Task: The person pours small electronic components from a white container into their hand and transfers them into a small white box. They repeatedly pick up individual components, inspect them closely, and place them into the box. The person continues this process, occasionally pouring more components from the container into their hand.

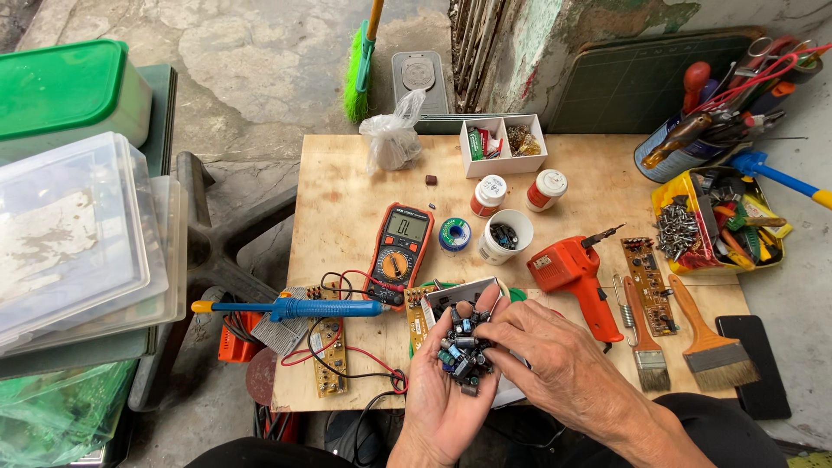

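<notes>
At the lower centre of the frame the left hand (pixel 442 381) lies palm up and cupped, half open, and carries a heap of small capacitors (pixel 462 345). The right hand (pixel 555 355) bends its fingertips into the heap; whether it pinches one I cannot tell. These parts look light, hard and smooth with thin legs that bend easily, so each is better taken by its body. Behind them on the desk (pixel 347 173) lies a multimeter (pixel 399 251)

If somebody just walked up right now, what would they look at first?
Probably the left hand at the bottom, cupped and full of small electronic parts, with the right hand picking through them. Next, the bright orange soldering gun lying just right of the hands on the wooden board. Then the orange multimeter in the middle.
</notes>
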